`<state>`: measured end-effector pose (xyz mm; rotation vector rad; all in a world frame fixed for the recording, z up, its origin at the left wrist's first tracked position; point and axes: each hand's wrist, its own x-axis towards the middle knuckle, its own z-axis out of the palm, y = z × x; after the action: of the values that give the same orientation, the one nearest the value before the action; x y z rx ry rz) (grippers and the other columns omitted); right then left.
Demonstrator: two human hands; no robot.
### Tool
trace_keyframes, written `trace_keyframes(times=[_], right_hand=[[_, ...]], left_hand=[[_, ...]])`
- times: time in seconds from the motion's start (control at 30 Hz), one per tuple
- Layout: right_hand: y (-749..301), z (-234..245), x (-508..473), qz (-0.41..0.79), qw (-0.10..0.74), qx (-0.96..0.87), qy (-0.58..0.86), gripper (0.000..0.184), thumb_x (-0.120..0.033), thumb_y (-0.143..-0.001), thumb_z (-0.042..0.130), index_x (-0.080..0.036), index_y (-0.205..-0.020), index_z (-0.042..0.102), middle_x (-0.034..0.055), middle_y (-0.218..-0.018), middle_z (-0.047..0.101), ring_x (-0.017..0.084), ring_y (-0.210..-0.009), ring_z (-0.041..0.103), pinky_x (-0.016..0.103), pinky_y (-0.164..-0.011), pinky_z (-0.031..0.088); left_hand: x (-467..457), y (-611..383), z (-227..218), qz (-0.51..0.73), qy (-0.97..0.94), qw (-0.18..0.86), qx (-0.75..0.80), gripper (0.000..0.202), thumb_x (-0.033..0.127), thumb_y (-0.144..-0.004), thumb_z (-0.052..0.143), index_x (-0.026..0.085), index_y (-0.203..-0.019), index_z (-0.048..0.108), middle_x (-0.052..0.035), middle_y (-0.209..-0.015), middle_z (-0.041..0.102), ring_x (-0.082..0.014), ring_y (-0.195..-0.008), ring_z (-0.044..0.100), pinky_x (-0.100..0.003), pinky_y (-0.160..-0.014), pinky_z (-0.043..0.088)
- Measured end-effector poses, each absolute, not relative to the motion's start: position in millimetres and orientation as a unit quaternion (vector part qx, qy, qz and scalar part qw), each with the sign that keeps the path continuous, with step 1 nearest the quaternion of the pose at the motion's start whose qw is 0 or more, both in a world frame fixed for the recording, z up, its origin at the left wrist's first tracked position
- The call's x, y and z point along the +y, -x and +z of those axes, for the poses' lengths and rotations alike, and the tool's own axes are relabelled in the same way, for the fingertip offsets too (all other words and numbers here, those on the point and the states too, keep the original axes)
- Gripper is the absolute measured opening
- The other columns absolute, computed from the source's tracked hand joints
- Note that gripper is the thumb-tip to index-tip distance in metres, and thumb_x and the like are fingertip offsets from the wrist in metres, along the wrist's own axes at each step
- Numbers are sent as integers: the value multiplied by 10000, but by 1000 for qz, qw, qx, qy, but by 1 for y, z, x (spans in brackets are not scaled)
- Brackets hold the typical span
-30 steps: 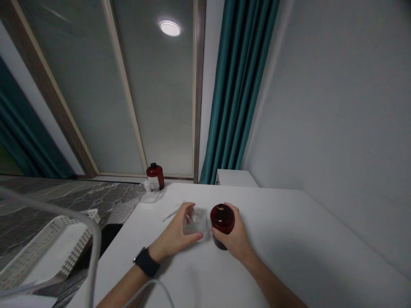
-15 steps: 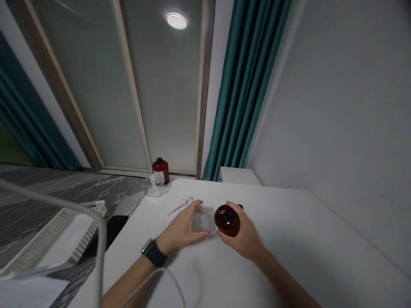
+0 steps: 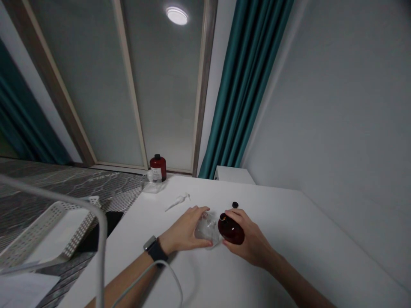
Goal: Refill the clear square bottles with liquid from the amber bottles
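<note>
My left hand [image 3: 189, 231] is wrapped around a clear square-sided bottle [image 3: 208, 229] on the white table. In my right hand [image 3: 247, 237] is a dark red-brown round bottle [image 3: 231, 230] without its cap, tipped left so its open neck leans toward the clear bottle's top. Whether liquid runs between them I cannot tell. Beyond my right hand lies a small black cap [image 3: 235, 205]. A whitish pump top with its tube [image 3: 178, 201] rests on the table past my left hand.
At the table's far left corner stand another red-brown bottle [image 3: 159, 166] with a black cap and white label, and a clear bottle [image 3: 153, 185]. A white perforated basket [image 3: 28, 233] is left of the table [image 3: 282, 273]. A pale curved tube [image 3: 102, 239] crosses the lower left foreground.
My right hand has tipped the red-brown bottle further left, its neck now nearer the clear bottle. The black cap, mostly hidden before, shows fully. The whole view has shifted slightly.
</note>
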<state>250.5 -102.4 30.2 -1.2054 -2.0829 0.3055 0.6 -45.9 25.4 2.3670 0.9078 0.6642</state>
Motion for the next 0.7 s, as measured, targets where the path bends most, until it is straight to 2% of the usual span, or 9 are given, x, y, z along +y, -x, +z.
trace_keyframes(times=[0.23, 0.47, 0.7], right_hand=[[-258, 43, -111, 118, 302, -817, 477, 733, -206, -675, 772, -344, -1360, 548, 76, -1298, 603, 285, -1104, 663, 439, -926, 573], [-263, 52, -120, 109, 243, -835, 481, 748, -205, -685, 761, -338, -1381, 523, 87, -1300, 597, 291, -1054, 678, 452, -894, 570], [-261, 57, -120, 122, 195, -843, 486, 710, -217, -704, 724, -347, -1370, 516, 77, -1280, 601, 277, -990, 690, 424, -847, 573]], left_hand=[[-48, -6, 25, 243, -896, 196, 316, 864, 529, -709, 807, 156, -1395, 439, -163, -1265, 601, -370, -1126, 546, -517, -988, 428], [-54, -9, 29, 222, -899, 189, 326, 933, 515, -711, 816, 125, -1444, 390, -188, -1269, 599, -385, -1131, 536, -521, -966, 436], [-55, -8, 31, 223, -910, 185, 296, 912, 502, -708, 789, 126, -1436, 390, -170, -1224, 606, -377, -1104, 557, -511, -948, 462]])
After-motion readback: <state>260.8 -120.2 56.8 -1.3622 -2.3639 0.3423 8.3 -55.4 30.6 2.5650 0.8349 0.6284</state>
